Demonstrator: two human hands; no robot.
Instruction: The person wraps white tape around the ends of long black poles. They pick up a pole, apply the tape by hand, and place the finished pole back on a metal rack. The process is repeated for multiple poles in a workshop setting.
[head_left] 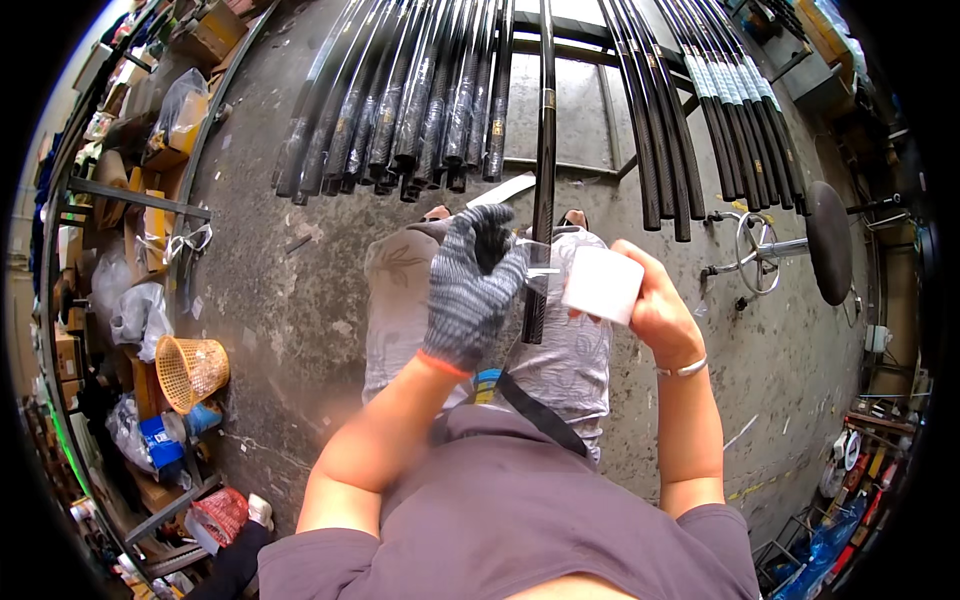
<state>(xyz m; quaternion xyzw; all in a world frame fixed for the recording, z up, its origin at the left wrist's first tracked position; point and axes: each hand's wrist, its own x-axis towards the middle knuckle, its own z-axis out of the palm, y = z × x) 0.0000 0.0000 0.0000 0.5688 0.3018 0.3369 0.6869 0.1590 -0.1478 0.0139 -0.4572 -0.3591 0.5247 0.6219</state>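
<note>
My left hand (468, 290), in a grey knitted glove with an orange cuff, has its fingertips drawn together at the end of a strip of clear film (541, 258). The film reaches toward a white roll (603, 285), which my bare right hand (660, 312) grips from its right side. Between the two hands runs a long black tube (546, 140) with a glossy woven pattern. Its near end lies over my lap, and the film passes across it. Whether the film sticks to the tube I cannot tell.
Wrapped black tubes (400, 120) lie in a row at the far left, with more tubes (660, 150) at the far right on a metal frame (610, 110). A round stool (828, 243) stands right. Cluttered shelving (140, 200) and a yellow basket (190, 372) are at left.
</note>
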